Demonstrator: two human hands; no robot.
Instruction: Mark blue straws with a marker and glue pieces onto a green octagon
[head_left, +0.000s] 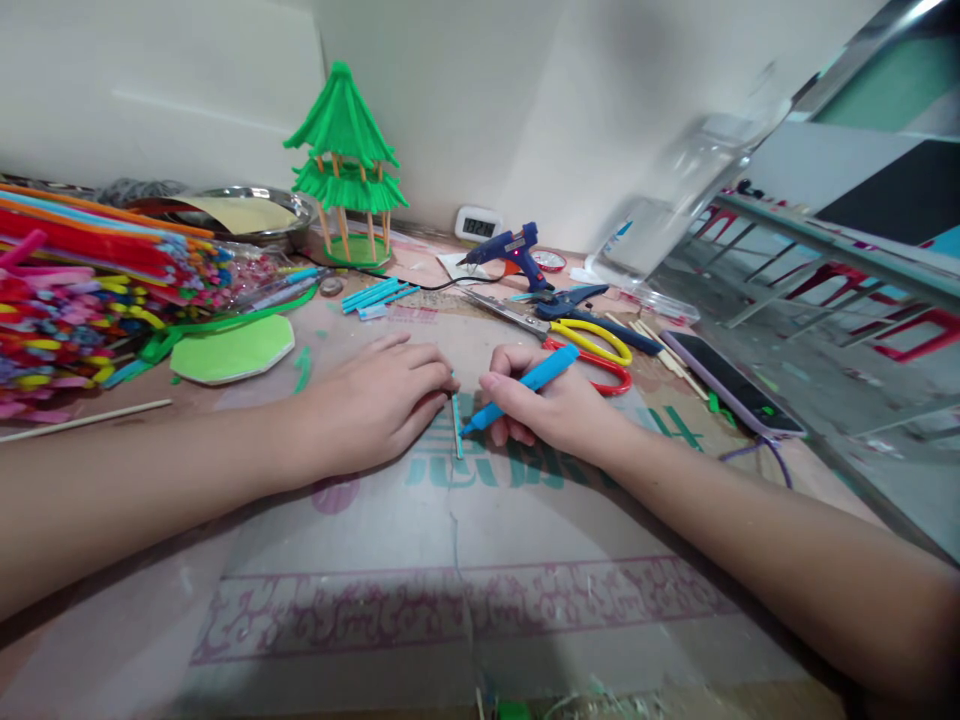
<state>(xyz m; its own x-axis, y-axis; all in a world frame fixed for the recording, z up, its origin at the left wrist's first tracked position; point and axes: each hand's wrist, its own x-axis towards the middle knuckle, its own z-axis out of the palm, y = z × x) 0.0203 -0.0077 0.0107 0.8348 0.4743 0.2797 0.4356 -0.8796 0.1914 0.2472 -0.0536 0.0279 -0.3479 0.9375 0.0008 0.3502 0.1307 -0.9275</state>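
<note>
My right hand point(536, 400) grips a blue marker point(525, 388), its tip against a thin stick point(457, 430) that is partly coloured blue. With its fingers my left hand point(390, 395) pins the far end of that stick to the printed plastic sheet point(360, 540). Several blue sticks point(379, 295) lie beyond my left hand. Past my right hand are scissors point(592, 345) with yellow and red handles.
A green-roofed model pavilion point(345, 170) stands at the back, near a blue glue gun point(510, 250) and a digital timer point(478, 223). Colourful pipe cleaners point(67, 310) and a green octagonal board point(234, 350) lie left. A phone point(731, 385) and a tilted clear bottle point(660, 200) are right.
</note>
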